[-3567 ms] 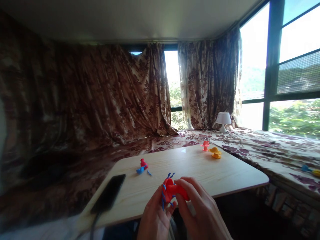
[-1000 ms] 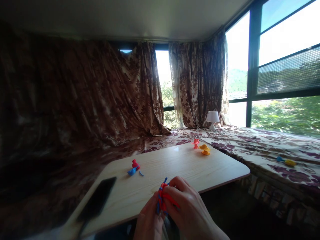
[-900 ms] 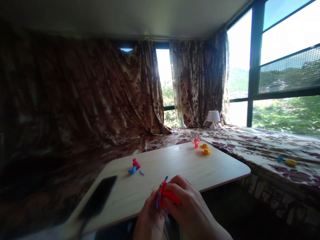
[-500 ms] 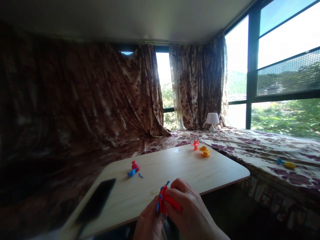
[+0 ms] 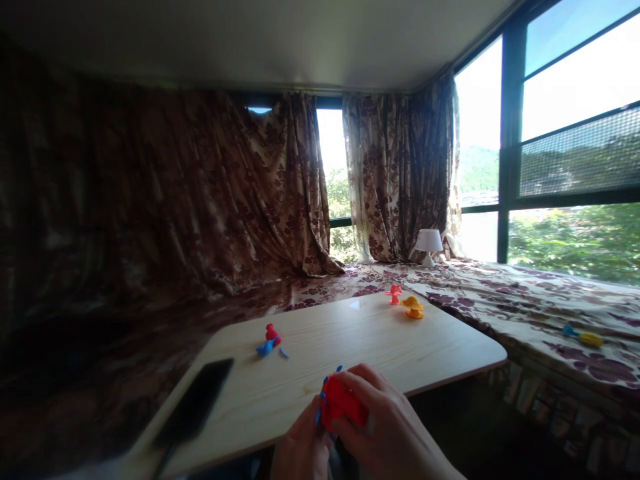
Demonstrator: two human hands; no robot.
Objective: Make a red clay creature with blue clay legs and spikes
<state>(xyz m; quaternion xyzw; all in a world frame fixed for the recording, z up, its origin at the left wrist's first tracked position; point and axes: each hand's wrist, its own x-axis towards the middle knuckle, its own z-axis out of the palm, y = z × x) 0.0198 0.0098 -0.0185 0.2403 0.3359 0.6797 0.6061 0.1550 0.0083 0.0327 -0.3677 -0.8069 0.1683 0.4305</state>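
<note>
Between my two hands, above the near edge of the table (image 5: 280, 393), is a soft-looking red lump with blue strips (image 5: 343, 402), perhaps modelling clay. My right hand (image 5: 385, 420) grips its right side, with fingers on top and thumb below. From the left, my left hand (image 5: 304, 437) closes on the blue-edged side; its fingertips are partly hidden. A thin blue tip sticks up from the lump. Farther off on the table lie a blue piece (image 5: 265, 348), a red piece (image 5: 273, 333) touching it, and a small loose blue strip (image 5: 284, 353).
A black flat device, like a phone (image 5: 195, 400), lies at the table's left. Toward the far edge stand a pink-red figure (image 5: 394, 294) and a yellow one (image 5: 413, 307). A blue-and-yellow item (image 5: 590, 339) rests on the flowered cover, with a white lamp (image 5: 429, 247) behind.
My right fingers have shifted on the red lump, and more of its red face now shows. The whole view has moved slightly. Pieces on the table stay where they were.
</note>
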